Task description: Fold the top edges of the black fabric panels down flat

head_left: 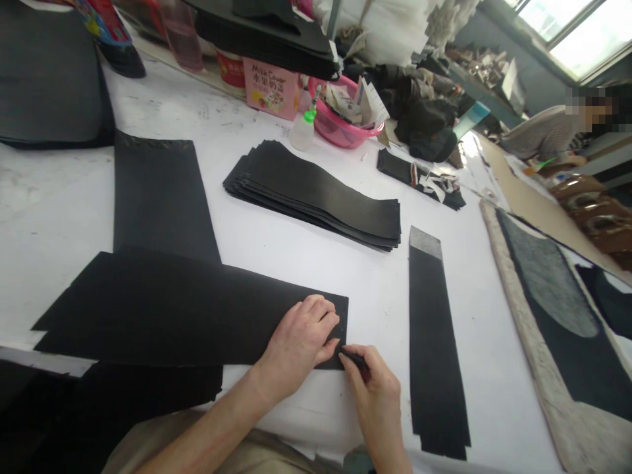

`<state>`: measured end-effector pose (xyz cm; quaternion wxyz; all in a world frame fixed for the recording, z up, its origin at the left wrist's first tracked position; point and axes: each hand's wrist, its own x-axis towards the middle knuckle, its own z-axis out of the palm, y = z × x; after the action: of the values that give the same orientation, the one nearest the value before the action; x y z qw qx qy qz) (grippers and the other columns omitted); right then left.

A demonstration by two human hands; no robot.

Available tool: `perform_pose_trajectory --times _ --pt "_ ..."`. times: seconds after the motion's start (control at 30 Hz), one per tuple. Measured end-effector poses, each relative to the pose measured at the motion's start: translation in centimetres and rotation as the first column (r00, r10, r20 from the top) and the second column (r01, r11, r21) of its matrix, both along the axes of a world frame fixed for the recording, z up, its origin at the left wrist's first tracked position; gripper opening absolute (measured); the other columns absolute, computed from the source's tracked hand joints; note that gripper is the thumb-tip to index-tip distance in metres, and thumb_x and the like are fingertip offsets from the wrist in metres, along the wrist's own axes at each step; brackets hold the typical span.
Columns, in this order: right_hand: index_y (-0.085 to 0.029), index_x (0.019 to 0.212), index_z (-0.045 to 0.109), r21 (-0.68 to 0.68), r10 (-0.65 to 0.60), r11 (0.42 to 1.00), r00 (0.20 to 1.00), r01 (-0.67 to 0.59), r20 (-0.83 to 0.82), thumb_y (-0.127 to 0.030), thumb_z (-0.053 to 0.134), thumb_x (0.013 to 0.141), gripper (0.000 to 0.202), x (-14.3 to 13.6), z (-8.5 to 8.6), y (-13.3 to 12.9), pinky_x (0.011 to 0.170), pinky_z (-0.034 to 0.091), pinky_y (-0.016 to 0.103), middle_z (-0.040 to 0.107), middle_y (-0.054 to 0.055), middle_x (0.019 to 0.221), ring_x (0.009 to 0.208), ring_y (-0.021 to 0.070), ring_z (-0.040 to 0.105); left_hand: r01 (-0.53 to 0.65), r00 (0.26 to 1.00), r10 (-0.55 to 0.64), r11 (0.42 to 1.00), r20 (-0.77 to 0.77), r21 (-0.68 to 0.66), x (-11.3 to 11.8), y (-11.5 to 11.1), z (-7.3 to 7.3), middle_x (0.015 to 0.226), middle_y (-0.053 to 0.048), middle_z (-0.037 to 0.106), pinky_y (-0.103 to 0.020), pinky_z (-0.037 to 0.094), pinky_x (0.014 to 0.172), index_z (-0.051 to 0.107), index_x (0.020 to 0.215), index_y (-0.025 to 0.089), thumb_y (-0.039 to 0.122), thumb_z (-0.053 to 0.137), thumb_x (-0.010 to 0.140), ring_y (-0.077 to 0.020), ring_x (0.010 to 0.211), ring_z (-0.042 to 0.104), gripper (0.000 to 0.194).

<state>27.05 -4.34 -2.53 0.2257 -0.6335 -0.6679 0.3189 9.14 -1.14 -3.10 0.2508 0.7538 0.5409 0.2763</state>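
Observation:
A wide black panel [197, 309] lies across the white table near its front edge. My left hand [301, 336] presses on the panel's right end, its fingers curled together; whether anything is under them is hidden. Just right of it, my right hand [372, 388] pinches a small dark tool [354, 359] whose tip meets the panel's right edge. Another black piece [158, 197] runs away from the panel at the back left. To the right lies a separate black strip [437, 342] with a grey far end.
A stack of black pieces [316, 191] sits behind the panel. Farther back are a pink basin [345, 131], a green-capped bottle [302, 131] and a pink box [271, 89]. A grey padded piece [533, 342] lies at right. Another person [538, 131] is at the back right.

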Motion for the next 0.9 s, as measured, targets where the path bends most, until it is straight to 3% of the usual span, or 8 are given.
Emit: perform_pose_trajectory --times 0.13,0.37,0.6,0.9 --pt "-0.021 0.09 0.066 -0.028 -0.006 1.0 1.0 0.006 -0.004 -0.036 0.058 0.09 0.017 0.5 -0.6 -1.1 0.07 0.048 0.022 0.068 0.002 0.085 0.077 0.0158 0.064 0.002 1.0 -0.002 1.0 0.006 -0.007 0.0 0.1 0.0 0.113 -0.002 0.056 -0.037 0.045 0.094 0.057 0.105 0.02 0.013 0.067 0.079 -0.0217 0.111 0.047 0.029" --pt "-0.022 0.084 0.065 -0.141 -0.004 0.99 1.0 0.002 -0.016 -0.039 0.062 0.088 0.018 1.3 0.0 -2.0 0.068 0.047 0.02 0.067 -0.001 0.08 0.074 0.0149 0.063 0.002 1.0 -0.002 1.0 0.008 -0.019 0.1 0.0 -0.2 0.112 -0.002 0.056 -0.038 0.045 0.094 0.056 0.104 0.021 0.013 0.067 0.08 -0.0214 0.111 0.047 0.027" --pt "-0.021 0.082 0.066 -0.088 -0.138 0.986 0.99 0.141 0.041 -0.049 0.062 0.085 0.029 1.2 -1.0 -1.9 0.061 0.046 0.021 0.067 -0.001 0.073 0.063 0.0144 0.061 0.001 1.0 -0.001 1.0 0.002 -0.018 0.0 0.1 -0.2 0.112 -0.002 0.056 -0.038 0.045 0.095 0.057 0.103 0.021 0.014 0.066 0.08 -0.0215 0.111 0.047 0.026" --pt "-0.02 0.078 0.065 0.002 -0.269 0.963 0.962 0.269 -0.041 -0.05 0.061 0.083 0.031 1.6 -1.4 -1.6 0.052 0.046 0.023 0.064 0.0 0.062 0.055 0.0155 0.058 -0.007 1.0 0.007 1.0 0.006 -0.015 0.1 0.0 -0.1 0.112 -0.002 0.057 -0.039 0.046 0.094 0.057 0.104 0.022 0.013 0.067 0.08 -0.0221 0.111 0.048 0.028"
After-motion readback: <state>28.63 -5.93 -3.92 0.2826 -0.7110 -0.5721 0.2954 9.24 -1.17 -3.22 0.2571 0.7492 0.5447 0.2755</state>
